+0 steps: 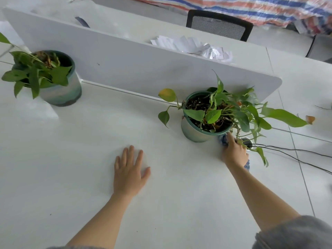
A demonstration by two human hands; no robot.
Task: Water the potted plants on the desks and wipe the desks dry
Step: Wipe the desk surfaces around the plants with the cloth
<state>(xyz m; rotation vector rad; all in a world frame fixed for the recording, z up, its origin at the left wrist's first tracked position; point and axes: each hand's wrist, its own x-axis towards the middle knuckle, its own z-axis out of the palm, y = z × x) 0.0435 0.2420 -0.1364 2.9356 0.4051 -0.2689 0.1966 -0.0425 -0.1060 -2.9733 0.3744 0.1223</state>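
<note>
White partition [136, 69] behind; black mesh chair [219, 26], striped tarp [251, 9] beyond; pale tiled floor [319, 194] right

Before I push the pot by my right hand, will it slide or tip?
Likely heavy: the pot is full of soil. Wide and squat, it should slide on the smooth desk, not tip. Its trailing leaves may snag the cables.

The left hand [129, 173] lay flat, palm down, fingers straight and spread, its bare forearm running back to the near edge. The right arm reached farther and to the right. The right hand [234, 152] bunched a blue textured cloth [222, 141] under curled fingers, with only the index finger stretched out.
</note>
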